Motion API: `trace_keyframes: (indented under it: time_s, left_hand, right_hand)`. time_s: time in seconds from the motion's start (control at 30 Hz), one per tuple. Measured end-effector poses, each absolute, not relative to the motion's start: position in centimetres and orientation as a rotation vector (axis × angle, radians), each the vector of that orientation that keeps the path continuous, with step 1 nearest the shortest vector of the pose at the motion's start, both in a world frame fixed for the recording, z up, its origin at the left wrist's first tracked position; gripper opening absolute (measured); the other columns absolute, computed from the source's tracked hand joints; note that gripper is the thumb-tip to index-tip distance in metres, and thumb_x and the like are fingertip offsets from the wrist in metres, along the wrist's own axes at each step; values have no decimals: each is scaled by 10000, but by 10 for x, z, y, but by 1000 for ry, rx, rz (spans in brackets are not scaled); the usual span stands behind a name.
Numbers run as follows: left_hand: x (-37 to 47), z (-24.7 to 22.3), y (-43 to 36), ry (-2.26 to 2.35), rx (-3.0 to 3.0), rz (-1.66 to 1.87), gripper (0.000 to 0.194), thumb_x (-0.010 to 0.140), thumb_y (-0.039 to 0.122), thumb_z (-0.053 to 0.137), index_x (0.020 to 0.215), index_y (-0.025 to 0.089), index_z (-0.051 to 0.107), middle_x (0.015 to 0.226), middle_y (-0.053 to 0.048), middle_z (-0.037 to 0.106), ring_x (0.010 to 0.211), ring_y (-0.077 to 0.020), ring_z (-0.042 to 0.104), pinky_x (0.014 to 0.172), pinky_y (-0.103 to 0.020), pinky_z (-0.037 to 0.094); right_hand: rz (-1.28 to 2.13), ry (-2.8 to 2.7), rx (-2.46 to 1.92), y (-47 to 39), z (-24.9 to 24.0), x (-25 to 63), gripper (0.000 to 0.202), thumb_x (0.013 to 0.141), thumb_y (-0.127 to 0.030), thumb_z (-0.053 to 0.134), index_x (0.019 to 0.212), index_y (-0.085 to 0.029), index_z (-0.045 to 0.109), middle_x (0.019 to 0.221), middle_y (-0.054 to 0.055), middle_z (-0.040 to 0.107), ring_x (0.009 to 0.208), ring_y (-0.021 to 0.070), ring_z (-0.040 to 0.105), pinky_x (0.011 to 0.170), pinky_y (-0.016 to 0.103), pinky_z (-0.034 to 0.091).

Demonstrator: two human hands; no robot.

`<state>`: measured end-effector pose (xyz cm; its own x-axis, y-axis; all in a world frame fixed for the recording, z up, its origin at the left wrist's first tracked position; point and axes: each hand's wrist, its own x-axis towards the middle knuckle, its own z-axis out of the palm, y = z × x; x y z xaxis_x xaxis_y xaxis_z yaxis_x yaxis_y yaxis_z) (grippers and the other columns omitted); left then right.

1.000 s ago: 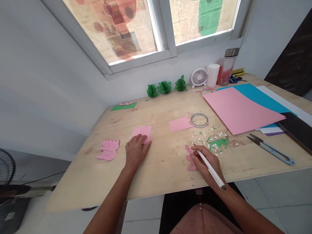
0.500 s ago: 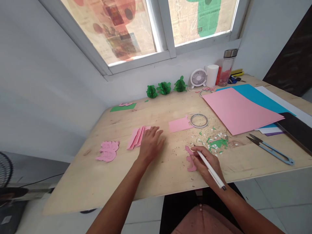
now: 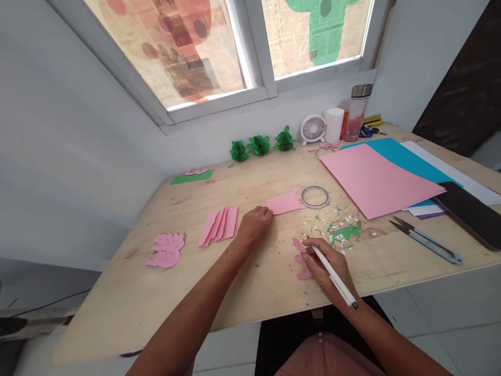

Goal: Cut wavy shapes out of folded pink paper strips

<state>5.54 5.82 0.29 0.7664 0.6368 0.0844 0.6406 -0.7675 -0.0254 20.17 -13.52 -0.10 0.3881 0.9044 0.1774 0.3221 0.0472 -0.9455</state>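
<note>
My right hand [image 3: 332,261] is closed around a white pen [image 3: 332,274], its dark-capped end pointing toward me. The same fingers pinch a curvy pink paper cutout [image 3: 301,259] just above the table. Reaching forward, my left hand [image 3: 256,224] has its fingers curled together at the near left corner of a pink paper rectangle [image 3: 284,202]. To its left lie folded pink paper strips [image 3: 219,225] and, farther off, a small stack of scalloped pink cutouts [image 3: 167,249].
A tape roll [image 3: 315,197] touches the rectangle's right side. Green and white scraps [image 3: 344,232] litter the wood, with thread snips [image 3: 426,240], a black phone [image 3: 473,214] and large pink sheets [image 3: 379,180] to the right. Green paper trees [image 3: 259,145], a small fan [image 3: 313,128] and a glass bottle [image 3: 358,112] stand behind.
My left hand has moved right, off the folded pink strips, to the corner of the pink rectangle, and its fingers have drawn together. My right hand keeps its hold. The view has shifted slightly.
</note>
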Motion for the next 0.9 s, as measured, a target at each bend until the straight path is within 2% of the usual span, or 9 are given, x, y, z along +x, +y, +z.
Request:
trace_keyframes:
  time_s: [0.17,0.27,0.4,0.6,0.9]
  left_hand:
    - [57,6,58,-1121,-2912,-227,236,930,328,571,1078,147,610,1084,-67,636,955,-184,627,831,-388,539]
    - [56,9,57,-1184,-2902,-363,158,944,230,501,965,153,637,977,-62,678,903,-186,641,790,-348,529]
    - [48,13,48,-1249,-2887,-543,221,916,171,421,859,175,635,887,-71,707,831,-209,660,714,-322,512]
    - [21,17,12,-1230,-2946,-726,184,891,175,433,847,199,611,956,-72,721,925,-222,677,780,-341,530]
    - [-14,20,-41,-1333,-3017,-917,136,885,170,445,850,227,564,1004,-45,719,948,-193,691,823,-336,563]
  right_hand:
    - [689,-1120,-1490,-135,-2,201,177,839,-259,558,991,-222,641,763,14,689,636,147,663,510,201,527]
    - [687,-1122,-1497,-135,-3,201,180,835,-247,562,995,-216,640,760,14,685,631,140,656,510,191,518]
    - [648,-1139,-1506,-134,-3,202,181,828,-252,570,989,-216,644,738,6,681,599,135,648,508,193,513]
    - [640,-1117,-1504,-136,0,201,179,827,-256,559,982,-225,643,742,4,687,616,140,659,508,198,525]
    - [588,-1181,-1568,-134,2,199,166,841,-250,548,982,-222,630,734,6,684,590,135,649,512,200,511]
